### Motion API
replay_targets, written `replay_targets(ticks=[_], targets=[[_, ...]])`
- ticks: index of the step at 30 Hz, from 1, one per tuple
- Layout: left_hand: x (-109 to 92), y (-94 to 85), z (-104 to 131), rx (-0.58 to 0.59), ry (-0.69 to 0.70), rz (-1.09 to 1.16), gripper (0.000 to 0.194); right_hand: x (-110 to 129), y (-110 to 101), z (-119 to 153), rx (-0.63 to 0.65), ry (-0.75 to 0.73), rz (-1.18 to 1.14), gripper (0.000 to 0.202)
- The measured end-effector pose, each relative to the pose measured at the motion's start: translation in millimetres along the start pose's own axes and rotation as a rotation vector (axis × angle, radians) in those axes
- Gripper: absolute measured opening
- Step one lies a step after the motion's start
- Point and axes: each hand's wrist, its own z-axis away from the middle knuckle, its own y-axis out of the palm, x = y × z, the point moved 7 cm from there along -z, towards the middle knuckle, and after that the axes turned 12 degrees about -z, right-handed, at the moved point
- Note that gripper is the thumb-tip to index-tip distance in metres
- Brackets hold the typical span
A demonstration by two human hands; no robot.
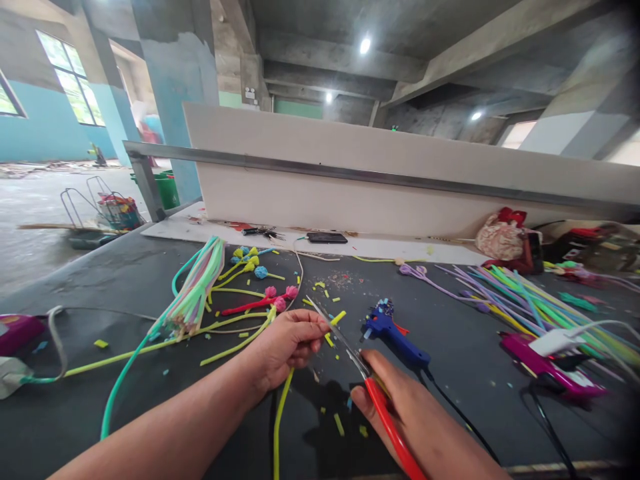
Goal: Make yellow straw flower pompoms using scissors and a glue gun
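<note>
My left hand [290,343] pinches a yellow chenille stem [282,420]. A short yellow end sticks out past the fingertips, and a long piece hangs down below the palm. My right hand [407,400] grips scissors with red handles [384,415]. Their blades point up and left, right beside the short yellow end; whether they touch it I cannot tell. Small yellow offcuts [339,424] lie scattered under and around both hands. Beyond my left fingers are pink fuzzy buds [280,293] on stems. To the right of the blades rests a blue glue gun [397,337].
A bundle of pastel chenille stems [200,283] lies at left, more stems [525,300] at right. Purple power strips [553,367] sit on both sides, with cords crossing the dark table [165,413]. A phone [327,237] lies by the white back panel [310,200].
</note>
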Motion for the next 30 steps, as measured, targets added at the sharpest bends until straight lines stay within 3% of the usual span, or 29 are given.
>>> replay_targets(ticks=[12, 20, 25, 30], targets=[[7, -5.3, -4, -0.021, -0.111, 0.019, 0.024, -1, 7, -18, 0.128, 0.064, -0.023, 0.033], [17, -7.4, -6, -0.043, -0.198, 0.005, 0.020, -1, 1, -29, 0.121, 0.105, -0.057, 0.045], [18, -8.6, -4, -0.007, -0.220, -0.031, 0.020, -4, -4, -19, 0.077, 0.323, -0.206, 0.045], [19, -8.2, -3, -0.004, -0.227, -0.067, 0.023, -17, 4, -12, 0.129, 0.581, -0.364, 0.046]])
